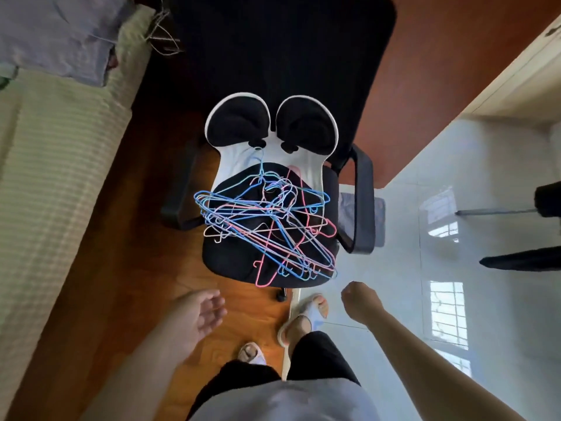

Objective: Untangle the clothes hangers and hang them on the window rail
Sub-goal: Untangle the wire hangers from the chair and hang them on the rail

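A tangled heap of thin wire clothes hangers (267, 226), blue, pink and white, lies on the black seat of an office chair (227, 262) in the middle of the head view. My left hand (200, 314) hovers below and left of the seat's front edge, palm up, fingers apart, holding nothing. To the right of it, my right hand (359, 300) is curled into a loose fist, empty, just below the seat's front right corner. Neither hand touches the hangers. No window rail is in view.
A bed with a pale checked cover (45, 183) runs along the left. A dark desk (273, 50) stands behind the chair. The chair's armrests (362, 202) flank the seat. My sandalled feet (300, 317) stand on wood and glossy tile floor (440, 268).
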### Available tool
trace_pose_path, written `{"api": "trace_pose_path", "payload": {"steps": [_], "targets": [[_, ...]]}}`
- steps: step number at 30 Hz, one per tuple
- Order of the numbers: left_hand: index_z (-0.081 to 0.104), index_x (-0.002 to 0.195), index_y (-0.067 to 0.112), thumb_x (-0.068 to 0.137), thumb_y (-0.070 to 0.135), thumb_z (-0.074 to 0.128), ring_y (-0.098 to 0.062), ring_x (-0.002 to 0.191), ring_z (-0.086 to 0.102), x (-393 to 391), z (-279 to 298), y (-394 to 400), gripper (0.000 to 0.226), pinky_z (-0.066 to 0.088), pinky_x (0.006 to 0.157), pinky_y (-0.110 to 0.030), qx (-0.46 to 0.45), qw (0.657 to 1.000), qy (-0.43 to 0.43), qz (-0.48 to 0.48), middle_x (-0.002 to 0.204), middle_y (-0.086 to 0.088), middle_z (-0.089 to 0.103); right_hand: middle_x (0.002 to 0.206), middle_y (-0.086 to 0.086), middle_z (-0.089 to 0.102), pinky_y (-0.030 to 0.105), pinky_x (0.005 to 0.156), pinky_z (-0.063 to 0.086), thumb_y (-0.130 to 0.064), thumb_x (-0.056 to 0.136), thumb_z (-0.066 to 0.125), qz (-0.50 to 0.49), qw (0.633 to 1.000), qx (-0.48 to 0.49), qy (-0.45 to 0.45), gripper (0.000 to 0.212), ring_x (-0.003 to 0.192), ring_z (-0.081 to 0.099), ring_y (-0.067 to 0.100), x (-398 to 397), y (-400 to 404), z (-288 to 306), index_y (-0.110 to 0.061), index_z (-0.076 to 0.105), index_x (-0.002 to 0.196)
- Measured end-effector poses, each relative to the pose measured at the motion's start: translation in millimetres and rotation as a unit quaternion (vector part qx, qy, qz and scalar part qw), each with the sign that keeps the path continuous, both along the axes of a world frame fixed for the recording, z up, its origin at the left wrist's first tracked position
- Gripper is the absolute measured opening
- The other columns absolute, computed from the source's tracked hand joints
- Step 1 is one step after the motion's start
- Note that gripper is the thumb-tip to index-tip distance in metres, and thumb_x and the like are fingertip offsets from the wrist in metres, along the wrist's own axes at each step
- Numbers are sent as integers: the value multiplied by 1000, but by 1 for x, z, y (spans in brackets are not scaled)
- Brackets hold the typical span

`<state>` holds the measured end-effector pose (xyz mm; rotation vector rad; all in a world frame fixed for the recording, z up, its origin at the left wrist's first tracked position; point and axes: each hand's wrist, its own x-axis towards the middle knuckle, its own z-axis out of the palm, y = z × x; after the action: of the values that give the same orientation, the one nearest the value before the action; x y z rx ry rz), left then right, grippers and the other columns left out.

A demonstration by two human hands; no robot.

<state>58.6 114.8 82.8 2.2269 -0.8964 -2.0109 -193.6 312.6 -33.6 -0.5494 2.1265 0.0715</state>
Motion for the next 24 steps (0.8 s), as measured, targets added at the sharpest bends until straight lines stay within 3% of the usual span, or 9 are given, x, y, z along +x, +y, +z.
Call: {"api": "trace_pose_path", "payload": {"steps": [3, 6, 9, 12, 15, 20, 24], "targets": [[65, 114, 3, 99, 13, 58, -30, 92, 67, -22, -29, -13, 19, 53, 83, -40, 13, 1000, -20, 10, 101, -14, 71, 122, 10, 66, 26, 71, 46, -13, 100, 43, 12, 999, 25, -21, 32, 100, 65, 27, -15, -21, -45, -5, 61, 125], [65, 110, 4, 101, 13, 56, -28, 87, 67, -44, -60, -21, 16, 52, 78, -37, 26, 999, -32, 11, 94, -12, 71, 122, 13, 65, 32, 81, 53, -12, 98, 45, -50, 999, 8, -8, 31, 108, 64, 31, -27, -48, -77, -8, 59, 125], [66, 102, 6, 101, 14, 56, -26, 83, 68, -66, -84, -31, 13, 53, 75, -35, 31, 999, -42, -8, 83, -8, 75, 122, 18, 60, 42, 92, 51, -8, 93, 45, -79, 996, -3, 31, 31, 113, 59, 38, -36, -71, -106, -6, 51, 123], [68, 106, 8, 100, 15, 60, -29, 91, 73, -78, -112, -45, 12, 59, 80, -38, 13, 997, -50, -62, 97, -12, 76, 119, 16, 54, 45, 88, 50, -5, 92, 44, -37, 994, -33, 101, 28, 110, 55, 38, -35, -91, -144, -7, 49, 120], [70, 105, 9, 101, 11, 58, -30, 92, 75, -80, -129, -58, 13, 60, 83, -39, -15, 991, -52, -125, 96, -12, 76, 114, 12, 55, 40, 80, 51, -7, 92, 50, 27, 984, -36, 171, 24, 101, 58, 32, -36, -102, -167, -11, 50, 116], [70, 98, 6, 100, 5, 58, -31, 88, 73, -71, -129, -72, 12, 59, 82, -39, -20, 986, -87, -143, 91, -14, 74, 103, 6, 57, 37, 74, 50, -5, 89, 61, 77, 976, -41, 200, 22, 95, 56, 26, -39, -111, -172, -13, 53, 108], [71, 98, 6, 100, 5, 59, -33, 92, 73, -66, -125, -82, 12, 59, 82, -39, -18, 984, -81, -161, 97, -16, 74, 94, 5, 54, 35, 67, 40, -18, 97, 43, -26, 966, -157, 202, 6, 82, 48, 25, -35, -105, -159, -18, 40, 92]]}}
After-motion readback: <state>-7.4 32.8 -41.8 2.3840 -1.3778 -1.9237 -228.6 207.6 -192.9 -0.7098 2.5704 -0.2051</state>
